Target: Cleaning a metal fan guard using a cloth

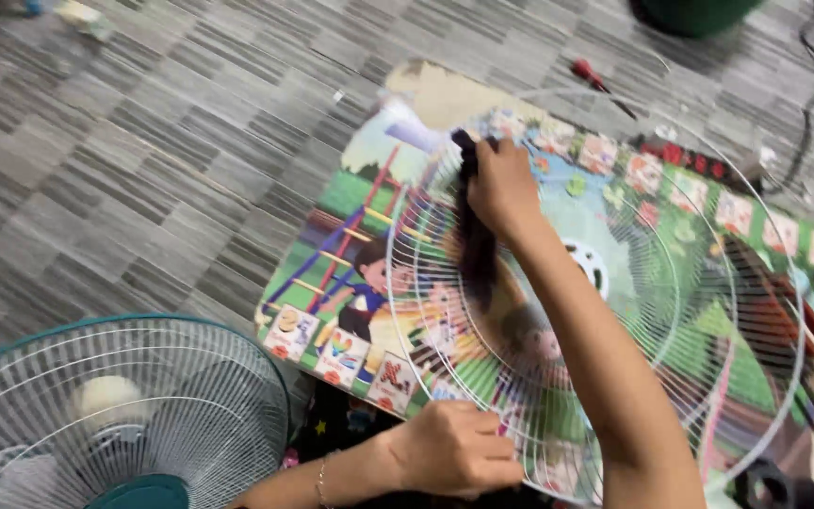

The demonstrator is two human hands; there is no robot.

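- Grey striped floor (143,141) carries a colourful picture mat (350,217).
- White wire grille (708,311) lies flat on the mat; a teal-rimmed fan (115,415) stands near, at lower left.
- Right hand (501,188) is closed around a dark cloth (476,254), pressing it on the grille's far wires.
- Left hand (454,448) grips the near rim.
- Risk: cloth could snag and bend thin wires, judging by the firm press.
- Red screwdriver (595,80) lies beyond.

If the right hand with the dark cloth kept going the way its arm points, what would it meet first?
Probably the white wire fan grille's far rim, then the colourful picture mat; the right hand points up-left, though depth is unclear.
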